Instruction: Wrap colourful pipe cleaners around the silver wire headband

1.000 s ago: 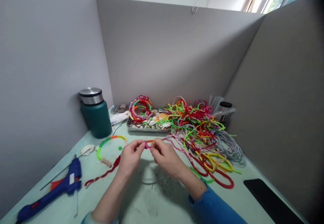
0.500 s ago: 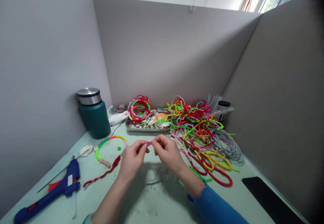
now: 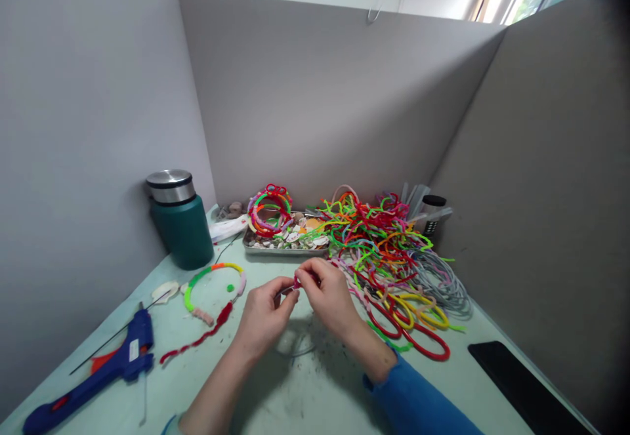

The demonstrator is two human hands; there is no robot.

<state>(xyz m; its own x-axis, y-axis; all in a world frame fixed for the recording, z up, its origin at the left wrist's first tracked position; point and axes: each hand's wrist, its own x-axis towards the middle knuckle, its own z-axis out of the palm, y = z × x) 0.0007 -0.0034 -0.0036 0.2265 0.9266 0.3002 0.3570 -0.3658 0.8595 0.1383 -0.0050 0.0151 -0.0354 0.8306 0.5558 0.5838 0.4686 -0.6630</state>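
Both hands meet over the middle of the pale green table (image 3: 315, 399), just in front of the person. The left hand (image 3: 264, 315) comes up from the near left on a bare forearm, its back facing the camera and its wrist bent slightly to the right. Its thumb and forefinger are pinched together on one end of a short pink pipe cleaner (image 3: 296, 283), and the other fingers curl loosely underneath. The right hand (image 3: 331, 298) comes in from the near right out of a blue sleeve (image 3: 418, 403), its knuckles raised. Its fingertips are closed tight on the same pipe cleaner from the far side. The two hands touch at the fingertips, so only a small tuft of pink shows between them, held a little above the table.

To the left of the hands lies a curved hoop (image 3: 212, 272) in green, orange, yellow and pink, and near it a twisted red strand (image 3: 197, 338). A blue glue gun (image 3: 98, 377) rests at the near left edge. A dark green flask (image 3: 181, 226) with a metal lid stands at the far left. Beyond the hands, a metal tray (image 3: 275, 250) holds shells and coloured rings. To its right a big tangle of bright pipe cleaners (image 3: 378, 238) spreads out, reaching down just beside the right hand. A black slab (image 3: 522, 384) lies at the near right.
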